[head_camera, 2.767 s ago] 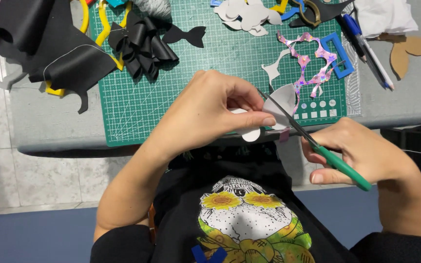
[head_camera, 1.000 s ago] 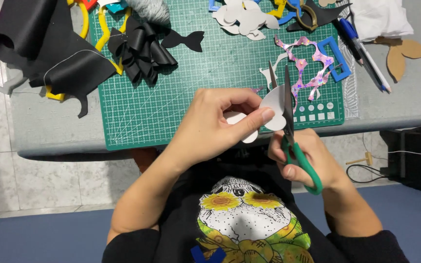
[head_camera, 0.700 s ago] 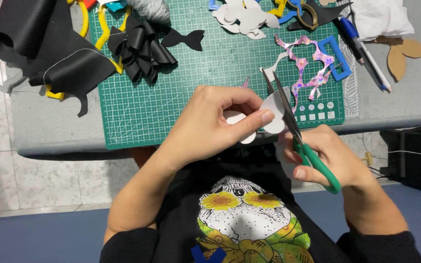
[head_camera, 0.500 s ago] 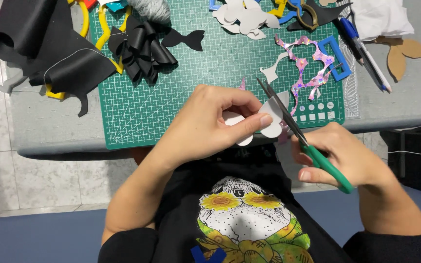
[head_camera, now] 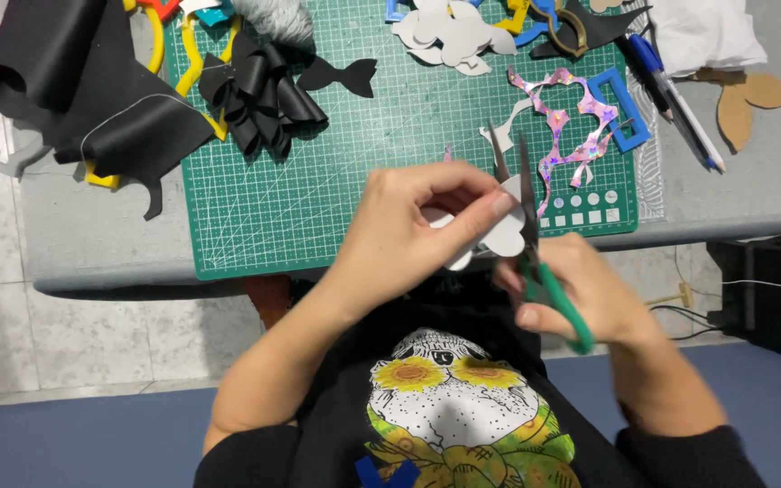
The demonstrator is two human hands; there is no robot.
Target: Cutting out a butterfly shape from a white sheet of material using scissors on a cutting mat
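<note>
Much of the white paper cutout [head_camera: 504,233] was covered: the left hand [head_camera: 409,239] hid its left part and the scissors [head_camera: 535,258] crossed its right side, so its full outline could not be made out. Visible portions showed a flat, pale sheet with rounded, lobed edges, held above the near edge of the green cutting mat [head_camera: 390,136], over the person's lap. The left hand pinched the cutout between thumb and fingers. The right hand [head_camera: 580,289] was closed through the green plastic handles of the scissors; the dark metal blades stood slightly apart, pointing away from the person, with the paper between them. The mat carried a printed white grid. On it lay a black pleated bow [head_camera: 264,95], a small black fishtail shape [head_camera: 341,74], a glittery pink offcut [head_camera: 571,122] and a blue rectangular frame [head_camera: 619,108]. Black sheet material [head_camera: 83,81] at upper left ran out of view.
</note>
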